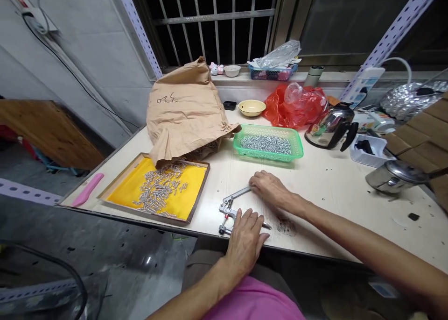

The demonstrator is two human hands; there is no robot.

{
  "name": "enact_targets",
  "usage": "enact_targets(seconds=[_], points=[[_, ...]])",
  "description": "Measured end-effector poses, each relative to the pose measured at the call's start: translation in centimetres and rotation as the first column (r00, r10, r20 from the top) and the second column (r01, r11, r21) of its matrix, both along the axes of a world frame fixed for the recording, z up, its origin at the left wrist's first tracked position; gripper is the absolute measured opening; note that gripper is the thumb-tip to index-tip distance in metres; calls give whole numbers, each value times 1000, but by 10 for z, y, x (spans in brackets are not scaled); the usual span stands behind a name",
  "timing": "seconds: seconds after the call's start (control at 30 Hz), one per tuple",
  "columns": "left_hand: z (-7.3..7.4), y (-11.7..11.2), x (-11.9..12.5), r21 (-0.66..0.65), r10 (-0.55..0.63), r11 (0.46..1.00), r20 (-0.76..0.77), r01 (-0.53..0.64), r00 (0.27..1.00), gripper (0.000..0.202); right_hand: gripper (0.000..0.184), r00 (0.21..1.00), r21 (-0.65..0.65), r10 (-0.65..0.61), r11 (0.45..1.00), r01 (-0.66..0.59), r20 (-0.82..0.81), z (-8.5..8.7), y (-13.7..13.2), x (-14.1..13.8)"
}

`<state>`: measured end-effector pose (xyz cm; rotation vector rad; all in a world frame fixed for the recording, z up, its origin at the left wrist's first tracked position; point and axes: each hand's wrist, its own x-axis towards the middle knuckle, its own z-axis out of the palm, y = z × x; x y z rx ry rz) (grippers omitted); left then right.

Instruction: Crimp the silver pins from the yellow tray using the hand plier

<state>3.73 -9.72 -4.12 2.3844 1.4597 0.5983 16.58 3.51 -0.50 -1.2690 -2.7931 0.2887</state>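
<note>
A plier-like hand press point(227, 209) of grey metal lies near the table's front edge. It has a C-shaped frame, a spring and a red ring. My right hand point(269, 187) is closed around the end of its raised lever. Over the frame's lower part rests my left hand point(245, 231), fingers bent on it and thumb apart; a pointed metal tip shows beside it. To the left, a shallow tray point(199, 196) with a yellow lining bears a pile of small silvery metal pins point(157, 191). Behind the hands, a green basket point(268, 157) holds many small metal pieces point(266, 144).
A big brown paper bag point(185, 110) leans over the tray's back edge. A pink knife-shaped tool point(87, 189) lies at the left edge. Behind stand a cream bowl point(251, 107) and red plastic bag point(294, 107). Rightward are a kettle point(329, 126), white bin point(369, 154) and metal pot point(395, 176).
</note>
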Motion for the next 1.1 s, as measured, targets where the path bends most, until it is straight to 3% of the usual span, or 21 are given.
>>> enact_targets(seconds=[0.07, 0.13, 0.23, 0.3, 0.37, 0.43, 0.47, 0.53, 0.63, 0.73, 0.83, 0.9, 0.93, 1.03, 1.1], points=[[1, -5, -2, 15, -18, 1000, 40, 17, 999, 41, 15, 985, -10, 172, 985, -172, -36, 6, -15, -18], [3, -16, -7, 45, -70, 997, 79, 66, 994, 36, 17, 927, -39, 366, 928, -370, -86, 9, -32, -34], [12, -34, -30, 125, -175, 979, 111, 161, 978, 18, 10, 849, -67, 506, 852, -520, -149, 7, -49, -48], [22, -35, -58, 157, -90, 985, 121, 70, 989, 16, 4, 826, -84, 534, 828, -554, -181, 0, -53, -53], [34, -24, -94, 142, 176, 971, 127, -194, 976, 18, 4, 817, -88, 536, 822, -562, -212, -10, -54, -57], [43, -3, -131, 109, 452, 880, 102, -461, 886, 21, 10, 810, -71, 500, 837, -543, -305, -19, -55, -62], [45, 10, -147, 108, 509, 851, 75, -515, 857, 23, 14, 801, -53, 459, 855, -516, -385, -21, -54, -64], [45, 34, -172, 114, 543, 835, -5, -539, 840, 25, 17, 763, -2, 336, 915, -404, -552, -17, -48, -64], [37, 59, -189, 120, 535, 845, -155, -521, 831, 26, 17, 737, 125, 147, 988, -85, -660, 12, -22, -52], [26, 75, -194, 119, 534, 844, -276, -523, 799, 25, 17, 811, 267, -25, 938, 222, -584, 53, 19, -29], [19, 88, -200, 112, 499, 864, -309, -491, 809, 26, 24, 887, 363, -235, 848, 387, -398, 77, 44, -10], [16, 95, -205, 94, 472, 879, -317, -468, 823, 26, 30, 913, 367, -294, 847, 386, -282, 75, 40, -5], [16, 97, -208, 79, 456, 887, -317, -456, 832, 26, 27, 932, 330, -271, 880, 341, -241, 69, 30, -5], [15, 98, -215, 19, 406, 907, -311, -421, 859, 25, 17, 970, 68, -103, 990, 121, -222, 41, -17, -10], [16, 96, -217, -4, 378, 918, -302, -398, 875, 24, 16, 970, -71, -70, 996, 55, -234, 20, -51, -12]])
